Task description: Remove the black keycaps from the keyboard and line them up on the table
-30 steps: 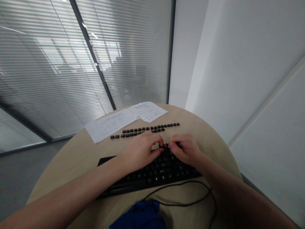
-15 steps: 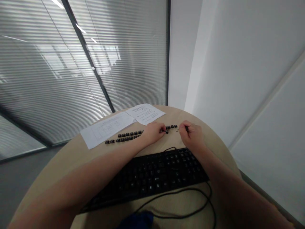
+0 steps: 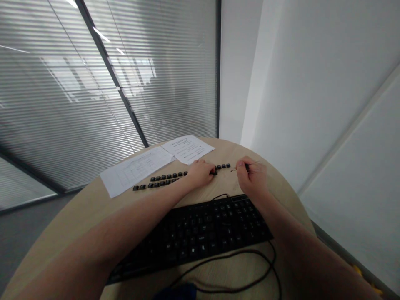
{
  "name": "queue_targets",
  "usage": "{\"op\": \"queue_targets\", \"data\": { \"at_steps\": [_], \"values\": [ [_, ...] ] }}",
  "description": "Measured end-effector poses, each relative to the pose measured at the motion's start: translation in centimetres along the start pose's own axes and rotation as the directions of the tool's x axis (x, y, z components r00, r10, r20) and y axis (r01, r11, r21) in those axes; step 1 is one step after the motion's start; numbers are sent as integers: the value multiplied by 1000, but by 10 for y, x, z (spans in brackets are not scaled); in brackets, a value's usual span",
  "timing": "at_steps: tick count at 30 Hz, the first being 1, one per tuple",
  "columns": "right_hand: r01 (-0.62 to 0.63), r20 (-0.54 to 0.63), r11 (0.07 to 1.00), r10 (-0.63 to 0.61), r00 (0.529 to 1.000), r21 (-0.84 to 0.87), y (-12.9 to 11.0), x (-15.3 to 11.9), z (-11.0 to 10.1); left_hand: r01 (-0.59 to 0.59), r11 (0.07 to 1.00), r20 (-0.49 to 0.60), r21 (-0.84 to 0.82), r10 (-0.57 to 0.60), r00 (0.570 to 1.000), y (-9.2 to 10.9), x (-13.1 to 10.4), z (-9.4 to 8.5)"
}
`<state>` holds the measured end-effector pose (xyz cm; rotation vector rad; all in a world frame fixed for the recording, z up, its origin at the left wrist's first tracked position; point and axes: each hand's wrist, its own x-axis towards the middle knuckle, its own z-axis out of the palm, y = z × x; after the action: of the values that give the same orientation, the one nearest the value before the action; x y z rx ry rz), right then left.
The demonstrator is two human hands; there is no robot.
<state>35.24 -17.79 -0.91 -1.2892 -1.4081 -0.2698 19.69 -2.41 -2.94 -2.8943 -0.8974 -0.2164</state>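
Rows of small black keycaps (image 3: 168, 176) lie across the table behind a black keyboard (image 3: 200, 233). My left hand (image 3: 201, 173) is closed over the middle of these rows, its fingertips at a black keycap (image 3: 214, 172). To the right, my right hand (image 3: 251, 175) is closed around a thin tool, of which a dark part and a wire-like end show. The tool's tip is just above the table, near the right end of the back row. Some keycaps are hidden behind my left hand and forearm.
Two printed paper sheets (image 3: 136, 171) lie at the back left of the round wooden table (image 3: 84, 208). A black cable (image 3: 231, 289) loops in front of the keyboard, beside a dark blue object (image 3: 184, 291) at the bottom edge. A white wall rises behind the right side.
The view has shifted slightly, moving the table's things a little left. The keycap at my left fingertips is now closer in to the fingers. My right hand keeps its grip on the tool.
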Motion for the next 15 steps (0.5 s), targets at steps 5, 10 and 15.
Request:
{"op": "queue_targets", "data": {
  "at_steps": [5,10,15],
  "values": [
    [-11,-11,1000,11,1000,9,0,-1,0,-8,1000,5,5,8,1000,1,0,-1],
    [-36,9,999,36,999,13,0,-1,0,-18,1000,0,0,18,1000,1,1,-3],
    [-75,29,996,74,997,51,4,-3,2,3,1000,-40,-20,-4,999,-7,-4,-22]
  ]
}}
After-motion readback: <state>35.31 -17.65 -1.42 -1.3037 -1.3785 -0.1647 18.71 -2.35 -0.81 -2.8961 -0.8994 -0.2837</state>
